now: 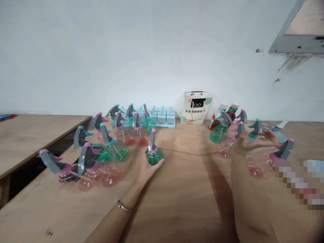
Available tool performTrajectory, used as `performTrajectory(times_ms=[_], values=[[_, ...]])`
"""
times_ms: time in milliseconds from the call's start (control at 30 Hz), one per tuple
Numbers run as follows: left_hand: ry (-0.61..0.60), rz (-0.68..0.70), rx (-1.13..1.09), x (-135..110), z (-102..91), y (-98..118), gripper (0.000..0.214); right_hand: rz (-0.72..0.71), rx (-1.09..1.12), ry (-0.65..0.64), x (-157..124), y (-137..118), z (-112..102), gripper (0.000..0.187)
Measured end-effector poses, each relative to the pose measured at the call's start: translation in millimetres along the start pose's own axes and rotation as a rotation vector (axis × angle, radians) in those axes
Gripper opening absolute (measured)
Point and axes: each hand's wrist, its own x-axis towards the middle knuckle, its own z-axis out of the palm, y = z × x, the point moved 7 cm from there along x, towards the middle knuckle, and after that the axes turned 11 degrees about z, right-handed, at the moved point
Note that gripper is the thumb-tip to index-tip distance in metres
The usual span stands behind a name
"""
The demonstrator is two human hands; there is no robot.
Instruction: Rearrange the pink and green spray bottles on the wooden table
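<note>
My left hand (148,168) is wrapped round the lower body of a spray bottle (156,156) with green liquid, a pink collar and a grey trigger head. The thumb crosses its front, and the bottle stands upright on the table. On the right, my right hand (253,142) is open with its fingers stretched out, beside a spray bottle (257,126) with a teal collar. The hand hides most of that bottle's body. Near this hand stand a green spray bottle (219,132) and a pink-collared spray bottle (274,157).
Several spray bottles (117,150) with green, pink or dark contents crowd the table's left side. At the wall are a light-blue ice-pop mould (163,118), a paper bag (194,108) and sauce bottles (231,113). A gap separates this wooden table (187,189) from another table (32,138).
</note>
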Motion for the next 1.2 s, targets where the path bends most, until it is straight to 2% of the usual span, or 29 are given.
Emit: performTrajectory(times_ms=[33,67,133,200,233,300,333,400,467,567,600,633,700,767,833,867,933,1033,1133,1200], values=[[0.002,0.002,-0.002,-1,1.5,1,0.067,-0.083,0.08,0.095,-6,-19,-7,0.047],[-0.002,0.003,-0.005,-3,3.8,1,0.069,-0.146,0.147,0.09,-15,-39,-7,0.039],[-0.03,0.011,-0.016,-6,11.1,5,0.076,-0.234,0.207,-0.101,-40,-78,6,0.034],[-0.077,0.028,-0.022,-11,20.4,9,0.083,-0.204,0.237,-0.373,-76,-106,27,0.037],[-0.102,0.042,-0.021,-14,25.1,12,0.086,-0.173,0.244,-0.612,-100,-116,44,0.043],[-0.141,0.068,-0.013,-19,33.0,19,0.087,-0.027,0.27,-1.047,-154,-121,70,0.069],[-0.159,0.081,-0.006,-21,35.9,22,0.087,0.038,0.294,-1.204,-178,-121,79,0.083],[-0.206,0.111,0.009,-25,39.8,29,0.086,0.165,0.336,-1.351,-207,-116,87,0.091],[-0.314,0.138,0.005,-30,44.0,35,0.084,0.264,0.394,-1.414,-217,-111,90,0.082],[-0.523,0.208,-0.057,-33,47.1,44,0.08,0.35,0.484,-1.515,-211,-110,88,0.051],[-0.54,0.249,-0.071,-31,43.8,46,0.075,0.372,0.498,-1.556,-208,-111,87,0.041],[-0.498,0.288,-0.068,-25,37.0,47,0.068,0.404,0.504,-1.591,-205,-111,86,0.035],[-0.256,0.317,-0.006,-5,13.8,39,0.051,0.503,0.534,-1.625,-199,-110,86,0.029],[0.067,0.245,0.095,17,-14.6,20,0.045,0.623,0.628,-1.59,-194,-108,88,0.028],[0.274,0.133,0.184,36,-33.7,-3,0.052,0.726,0.731,-1.522,-190,-107,91,0.026],[0.31,0.083,0.218,46,-38.0,-15,0.056,0.776,0.769,-1.495,-189,-107,92,0.025],[0.301,0.0,0.243,67,-39.7,-37,0.067,0.884,0.816,-1.475,-189,-108,92,0.024],[0.252,-0.071,0.202,90,-34.4,-62,0.081,0.978,0.872,-1.547,-192,-117,88,0.025],[0.195,-0.107,0.187,101,-23.5,-73,0.071,0.981,0.914,-1.619,-193,-129,83,0.029],[0.155,-0.128,0.273,101,-15.9,-72,0.058,1.005,0.911,-1.565,-191,-130,81,0.031]])
